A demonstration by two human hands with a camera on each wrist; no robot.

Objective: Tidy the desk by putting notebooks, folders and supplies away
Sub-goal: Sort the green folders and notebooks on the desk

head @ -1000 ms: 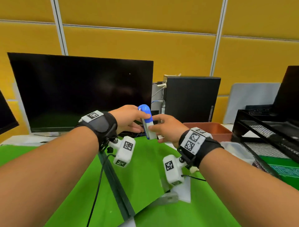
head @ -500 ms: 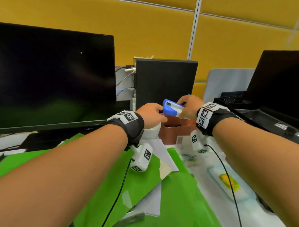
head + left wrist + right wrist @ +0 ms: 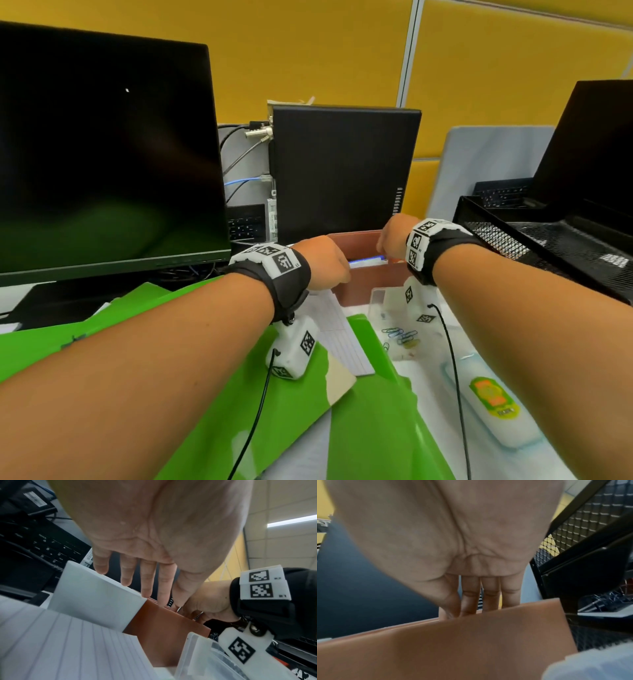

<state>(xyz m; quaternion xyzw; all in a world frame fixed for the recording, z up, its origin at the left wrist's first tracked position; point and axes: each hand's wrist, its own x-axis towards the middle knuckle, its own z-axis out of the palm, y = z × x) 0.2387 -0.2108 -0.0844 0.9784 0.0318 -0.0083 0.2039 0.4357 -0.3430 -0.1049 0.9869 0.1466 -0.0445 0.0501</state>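
Both hands over the brown tray (image 3: 366, 286) in front of the computer tower (image 3: 342, 171): left hand (image 3: 322, 262) and right hand (image 3: 394, 236), fingers extended and relaxed, flank the blue-and-white stapler (image 3: 366, 262) lying inside it, contact unclear.

Dark monitor (image 3: 102, 154) beside black computer tower (image 3: 342, 171)

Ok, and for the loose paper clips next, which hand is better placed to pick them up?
Right, probably. The paper clips lie just below the right hand and its wrist, right of the green folder. The left hand hangs over the lined notepad and would have to cross over.
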